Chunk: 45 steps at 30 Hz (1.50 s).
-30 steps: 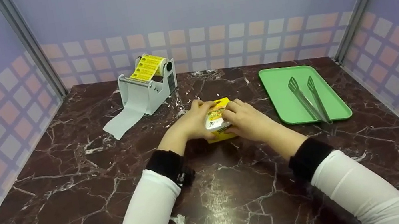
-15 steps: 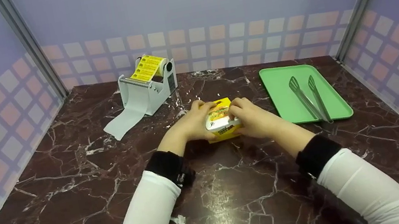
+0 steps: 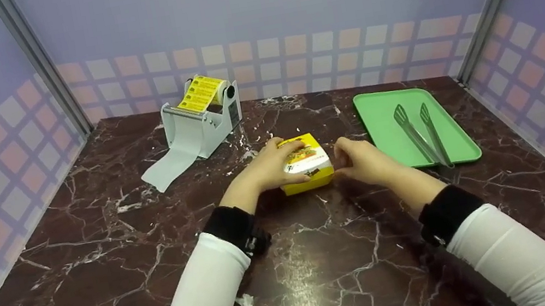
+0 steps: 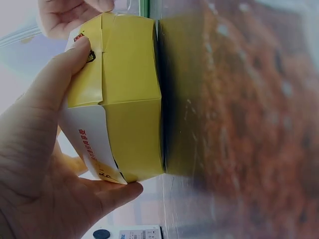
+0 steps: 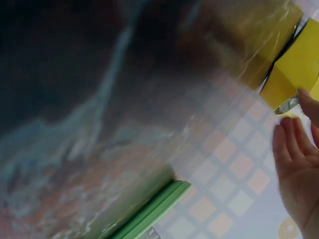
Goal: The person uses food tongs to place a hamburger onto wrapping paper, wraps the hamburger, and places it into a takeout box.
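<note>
A yellow-and-white burger box (image 3: 309, 155), with a burger picture on its lid, sits closed on the marble-patterned table. My left hand (image 3: 266, 168) grips it from the left, fingers over the lid and thumb at the front edge. In the left wrist view, that thumb presses near a small black-and-red print on the box (image 4: 130, 64). At the opposite side, my right hand (image 3: 365, 159) has thumb and fingertips at the box's right edge. The right wrist view shows them pinching a small pale tab (image 5: 287, 105) that sticks out from the box corner.
A white label dispenser (image 3: 216, 129) with a yellow label roll (image 3: 200, 92) stands back left, its blank backing strip (image 3: 169, 166) trailing onto the table. To the right lies a green tray (image 3: 388, 150) with metal tongs (image 3: 415, 137) on it. Patterned walls enclose three sides.
My right hand has slid rightward off the lid to the box's right edge, uncovering more of the top and front. The left hand has shifted slightly right, its thumb now on the front edge.
</note>
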{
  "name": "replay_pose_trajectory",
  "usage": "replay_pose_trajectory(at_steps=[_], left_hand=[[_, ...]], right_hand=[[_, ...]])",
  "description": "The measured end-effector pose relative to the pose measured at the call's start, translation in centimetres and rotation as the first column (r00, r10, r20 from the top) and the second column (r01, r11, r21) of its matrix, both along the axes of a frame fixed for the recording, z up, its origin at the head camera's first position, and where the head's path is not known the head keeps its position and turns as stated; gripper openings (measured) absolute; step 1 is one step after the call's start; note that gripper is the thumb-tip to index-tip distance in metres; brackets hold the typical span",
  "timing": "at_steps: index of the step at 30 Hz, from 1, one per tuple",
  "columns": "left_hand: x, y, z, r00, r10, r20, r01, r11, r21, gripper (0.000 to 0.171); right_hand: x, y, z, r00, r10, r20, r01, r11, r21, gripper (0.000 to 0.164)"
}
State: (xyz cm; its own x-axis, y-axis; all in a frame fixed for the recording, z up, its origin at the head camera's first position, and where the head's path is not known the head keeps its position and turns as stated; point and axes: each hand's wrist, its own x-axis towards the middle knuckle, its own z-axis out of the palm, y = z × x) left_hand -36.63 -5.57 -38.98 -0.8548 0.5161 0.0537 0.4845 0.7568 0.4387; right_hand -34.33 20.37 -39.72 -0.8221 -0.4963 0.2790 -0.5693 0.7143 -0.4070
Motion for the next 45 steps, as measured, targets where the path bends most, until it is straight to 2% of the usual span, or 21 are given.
replay_pose_trajectory(at_steps=[3,5,7,9,11,13,15,17,20,21,23,25,27,28,30,32,35,39,43,45], left_hand=[[0.0,0.1,0.1,1.0,0.0,0.003,0.0,1.0,0.002,0.087],[0.0,0.1,0.1,1.0,-0.002,0.002,0.002,1.0,0.002,0.086],[0.1,0.2,0.1,1.0,0.0,-0.001,0.0,1.0,-0.003,0.084],[0.1,0.3,0.1,1.0,0.005,-0.002,-0.005,1.0,-0.018,0.083],[0.1,0.4,0.1,1.0,0.008,-0.001,-0.008,0.999,-0.033,0.081],[0.2,0.4,0.1,1.0,0.008,-0.001,-0.008,0.999,-0.043,0.079],[0.2,0.5,0.1,1.0,0.004,-0.006,-0.005,0.999,-0.048,0.078],[0.2,0.6,0.0,1.0,0.007,-0.013,-0.007,0.998,-0.055,0.077],[0.2,0.8,-0.2,1.0,0.025,-0.019,-0.026,0.998,-0.065,0.078],[0.2,0.8,-0.2,0.999,0.031,-0.018,-0.032,0.997,-0.069,0.078],[0.3,0.9,-0.3,0.999,0.043,-0.019,-0.044,0.996,-0.074,0.079],[0.3,1.0,-0.3,0.999,0.048,-0.019,-0.049,0.996,-0.078,0.08],[0.3,1.0,-0.2,0.999,0.046,-0.021,-0.048,0.996,-0.08,0.08],[0.3,1.0,-0.2,0.999,0.045,-0.023,-0.047,0.996,-0.08,0.08],[0.4,1.0,-0.1,0.999,0.042,-0.028,-0.044,0.996,-0.08,0.08],[0.4,1.1,-0.1,0.999,0.041,-0.036,-0.044,0.996,-0.083,0.081],[0.4,1.0,-0.2,0.998,0.045,-0.044,-0.048,0.996,-0.081,0.082],[0.4,0.8,-0.1,0.999,0.028,-0.021,-0.029,0.998,-0.06,0.083],[0.7,0.3,0.8,1.0,0.0,-0.001,0.0,0.997,-0.073,0.085],[1.0,0.2,1.6,1.0,0.008,-0.011,-0.009,0.995,-0.103,0.085]], right_hand=[[-0.1,0.0,-0.2,0.989,-0.048,0.14,0.048,0.999,0.005,0.029],[-0.2,-0.1,-0.3,0.965,-0.071,0.253,0.073,0.997,0.0,0.029],[-0.4,-0.4,-0.4,0.928,-0.088,0.362,0.105,0.994,-0.026,0.026],[-0.6,-0.6,-0.5,0.88,-0.092,0.465,0.144,0.987,-0.077,0.022],[-0.7,-0.7,-0.7,0.839,-0.075,0.539,0.179,0.974,-0.142,0.018],[-0.8,-0.9,-0.8,0.807,-0.054,0.589,0.213,0.956,-0.204,0.013],[-0.8,-1.0,-0.9,0.785,-0.042,0.618,0.244,0.938,-0.246,0.01],[-0.8,-1.1,-0.9,0.773,-0.04,0.633,0.27,0.924,-0.271,0.01],[-0.7,-1.1,-0.9,0.766,-0.044,0.642,0.289,0.915,-0.282,0.02],[-0.6,-1.1,-0.8,0.774,-0.054,0.631,0.283,0.921,-0.269,0.024],[-0.4,-0.9,-0.5,0.811,-0.087,0.579,0.262,0.938,-0.226,0.035],[-0.3,-0.9,-0.1,0.872,-0.116,0.475,0.216,0.963,-0.162,0.046],[-0.1,-0.9,0.3,0.933,-0.13,0.335,0.166,0.983,-0.08,0.054],[0.0,-1.0,0.5,0.953,-0.125,0.275,0.144,0.988,-0.049,0.057],[0.1,-1.3,0.7,0.977,-0.1,0.187,0.104,0.994,-0.012,0.057],[0.2,-1.7,1.0,0.984,-0.091,0.153,0.093,0.996,-0.002,0.052],[0.1,-2.2,1.1,0.983,-0.103,0.153,0.109,0.994,-0.028,0.045],[-0.1,-2.4,1.0,0.984,-0.125,0.13,0.129,0.991,-0.023,0.039],[-0.1,-2.5,1.0,0.987,-0.132,0.09,0.13,0.991,0.027,0.035],[0.0,-2.5,1.1,0.989,-0.127,0.079,0.123,0.991,0.046,0.034]])
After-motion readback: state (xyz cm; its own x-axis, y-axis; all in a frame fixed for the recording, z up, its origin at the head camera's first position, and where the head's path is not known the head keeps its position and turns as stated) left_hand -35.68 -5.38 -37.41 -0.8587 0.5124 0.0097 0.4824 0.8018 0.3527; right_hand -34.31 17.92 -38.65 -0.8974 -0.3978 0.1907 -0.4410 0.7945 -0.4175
